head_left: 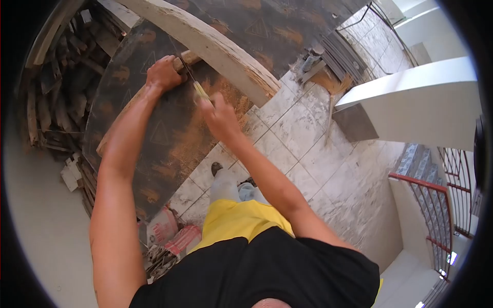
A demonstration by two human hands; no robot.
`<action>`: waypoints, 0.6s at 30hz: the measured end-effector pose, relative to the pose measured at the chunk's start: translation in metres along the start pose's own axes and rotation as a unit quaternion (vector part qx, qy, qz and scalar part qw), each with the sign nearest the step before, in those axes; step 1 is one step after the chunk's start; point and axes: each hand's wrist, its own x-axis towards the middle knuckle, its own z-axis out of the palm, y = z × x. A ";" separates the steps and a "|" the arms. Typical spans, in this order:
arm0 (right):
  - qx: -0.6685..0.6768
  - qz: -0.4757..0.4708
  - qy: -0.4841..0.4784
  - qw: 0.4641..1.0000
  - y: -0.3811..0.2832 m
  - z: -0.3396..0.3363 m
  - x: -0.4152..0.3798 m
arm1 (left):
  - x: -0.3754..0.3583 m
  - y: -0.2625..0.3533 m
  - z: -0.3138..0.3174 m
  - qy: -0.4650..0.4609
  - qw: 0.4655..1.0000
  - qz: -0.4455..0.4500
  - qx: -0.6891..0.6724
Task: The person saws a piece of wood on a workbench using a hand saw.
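My left hand [164, 74] is closed around a wooden strip [123, 118], which runs under my forearm toward the lower left across a dark board [164, 118]. The strip's far end [191, 57] shows past my fingers, beneath a thick wooden beam [205, 38]. In my right hand [221, 115] is a saw [201, 92], gripped by its pale handle. Its thin dark blade slants up and left across the strip, close beside my left hand. Orange sawdust lies on the board around both hands. Slight motion blurs the saw handle.
Scrap wood [59, 97] is piled at the left. Beyond the board, dusty floor tiles [303, 123] hold my feet. Stacked dark strips [344, 56] lie at the upper right. A white wall section [411, 102] and a red stair railing [418, 182] stand right; torn bags [172, 231] lie below.
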 end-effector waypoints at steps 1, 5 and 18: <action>0.012 0.001 0.007 1.000 0.006 -0.010 -0.022 | 0.001 0.002 -0.002 0.004 1.000 -0.006 -0.007; 0.041 0.030 0.021 0.998 0.010 -0.046 -0.086 | -0.002 -0.001 0.001 -0.004 1.000 0.009 -0.002; 0.196 0.128 0.042 0.971 0.014 -0.076 -0.094 | 0.025 -0.025 -0.025 0.000 0.997 0.040 -0.062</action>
